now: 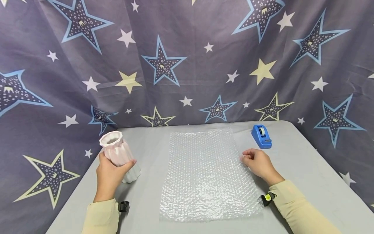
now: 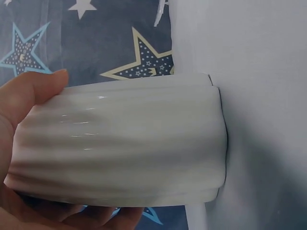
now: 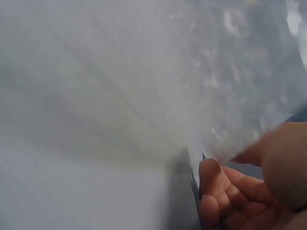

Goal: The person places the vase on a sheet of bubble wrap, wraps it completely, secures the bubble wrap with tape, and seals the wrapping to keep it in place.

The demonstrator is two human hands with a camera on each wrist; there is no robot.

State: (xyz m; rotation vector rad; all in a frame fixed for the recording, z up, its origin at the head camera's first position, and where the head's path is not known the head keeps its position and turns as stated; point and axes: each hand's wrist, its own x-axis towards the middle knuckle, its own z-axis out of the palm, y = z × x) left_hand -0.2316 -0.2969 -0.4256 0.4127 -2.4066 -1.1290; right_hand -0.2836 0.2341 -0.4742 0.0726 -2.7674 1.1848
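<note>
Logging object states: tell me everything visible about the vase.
The vase is glossy, ceramic-looking, fluted, pinkish near its open scalloped rim, whiter toward the base. It is mouth up, left of the bubble wrap. The left hand grips its body. Whether the base touches the table is unclear.

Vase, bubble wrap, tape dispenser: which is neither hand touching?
The blue tape dispenser, beyond the right hand. That hand pinches the edge of the bubble wrap, while the left hand grips the vase.
</note>
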